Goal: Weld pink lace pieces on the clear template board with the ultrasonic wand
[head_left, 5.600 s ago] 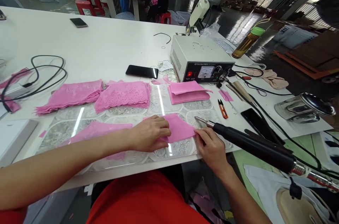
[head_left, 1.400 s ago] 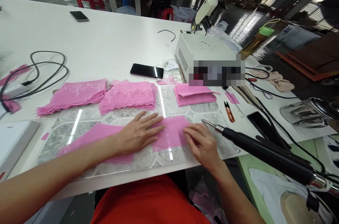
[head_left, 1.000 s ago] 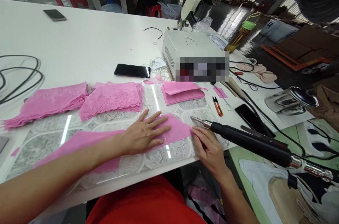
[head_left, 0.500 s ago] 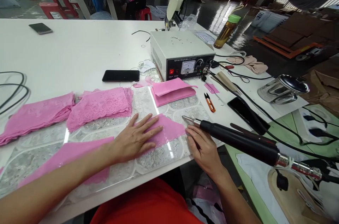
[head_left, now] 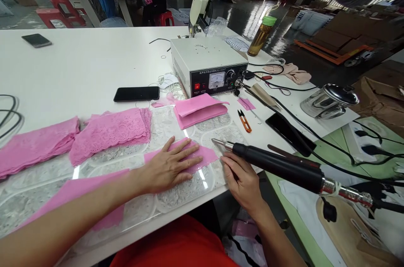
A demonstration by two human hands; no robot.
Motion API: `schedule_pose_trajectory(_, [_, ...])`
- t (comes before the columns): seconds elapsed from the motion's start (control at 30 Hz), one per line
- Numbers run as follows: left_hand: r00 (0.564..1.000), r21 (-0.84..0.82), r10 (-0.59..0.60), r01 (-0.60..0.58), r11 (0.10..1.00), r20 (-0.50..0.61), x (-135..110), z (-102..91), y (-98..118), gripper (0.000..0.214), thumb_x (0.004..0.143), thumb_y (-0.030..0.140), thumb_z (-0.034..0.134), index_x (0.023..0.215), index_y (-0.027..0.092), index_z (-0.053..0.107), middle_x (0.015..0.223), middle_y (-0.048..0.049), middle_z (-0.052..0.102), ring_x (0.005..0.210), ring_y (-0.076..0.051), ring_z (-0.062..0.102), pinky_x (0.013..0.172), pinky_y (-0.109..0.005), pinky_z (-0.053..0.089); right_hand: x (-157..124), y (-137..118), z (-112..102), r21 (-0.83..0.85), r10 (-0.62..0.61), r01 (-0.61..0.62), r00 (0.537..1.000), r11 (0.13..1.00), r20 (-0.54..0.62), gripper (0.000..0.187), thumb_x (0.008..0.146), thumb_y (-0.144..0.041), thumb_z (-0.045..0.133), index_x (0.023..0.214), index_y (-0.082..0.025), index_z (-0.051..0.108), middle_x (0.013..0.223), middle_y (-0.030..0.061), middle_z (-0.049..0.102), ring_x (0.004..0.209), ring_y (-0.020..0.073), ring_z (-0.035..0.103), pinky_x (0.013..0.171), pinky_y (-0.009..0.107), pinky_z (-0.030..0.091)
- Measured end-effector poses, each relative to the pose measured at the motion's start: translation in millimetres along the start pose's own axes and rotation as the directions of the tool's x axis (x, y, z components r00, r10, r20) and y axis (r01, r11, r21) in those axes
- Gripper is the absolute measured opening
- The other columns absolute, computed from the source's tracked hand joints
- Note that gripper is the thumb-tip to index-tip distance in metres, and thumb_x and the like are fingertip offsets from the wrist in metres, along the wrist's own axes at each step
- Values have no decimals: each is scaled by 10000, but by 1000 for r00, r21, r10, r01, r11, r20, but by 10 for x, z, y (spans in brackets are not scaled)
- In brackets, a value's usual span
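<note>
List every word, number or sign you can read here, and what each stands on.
"超声波": start of the heading on the control box; its later characters are too small to be sure.
"RS-": start of the code ending that heading; the rest is unclear.
Too small to read: the scale on the meter and the labels by the knobs.
Too blurred: dark lettering on the white container behind.

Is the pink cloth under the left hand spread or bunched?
Spread: the visible part of the pink cloth lies flat on the marbled surface, the left hand on top.
</note>
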State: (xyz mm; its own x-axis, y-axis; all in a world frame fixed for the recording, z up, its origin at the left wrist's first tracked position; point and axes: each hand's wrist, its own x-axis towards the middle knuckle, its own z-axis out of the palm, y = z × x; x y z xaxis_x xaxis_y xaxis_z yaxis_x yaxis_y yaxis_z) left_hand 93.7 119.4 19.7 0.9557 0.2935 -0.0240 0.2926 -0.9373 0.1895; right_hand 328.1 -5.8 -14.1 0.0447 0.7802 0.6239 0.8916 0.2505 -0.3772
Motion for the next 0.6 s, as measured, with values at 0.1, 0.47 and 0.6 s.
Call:
schedule_pose_trajectory(0.1, [1000,1,-5,5,1000,20,10,-9,9,517,1010,529,283,1492,342,285,1574,-15,246,1471,-292,161,1169,-560,19,-11,-3,12,-15,0,0,1000,1000,11,235,871,-152,557,1073,-201,665,1053,79,712,1003,192,679,876,337,570])
schedule_pose_trajectory(0.47, [999,6,-9,9,1000,33,23,1,32,510,1010,516,298,1492,347,286,1580,-39,242,1470,-312,154,1153,-595,58,-157,139,-3,66,309,-306,950,950,-37,227,849,-311,607,1024,-203,702,933,77,743,891,215,705,862,380,581])
schedule_pose_trajectory(0.6, [1000,1,-3,3,1000,25,18,9,31,511,1008,515,312,1487,337,302,1576,-42,253,1469,-312,161,1154,-596,60,-180,223,-30,356,474,-438,880,825,-15,558,814,-359,655,1336,-235,501,1254,113,641,1092,247,654,932,467,555])
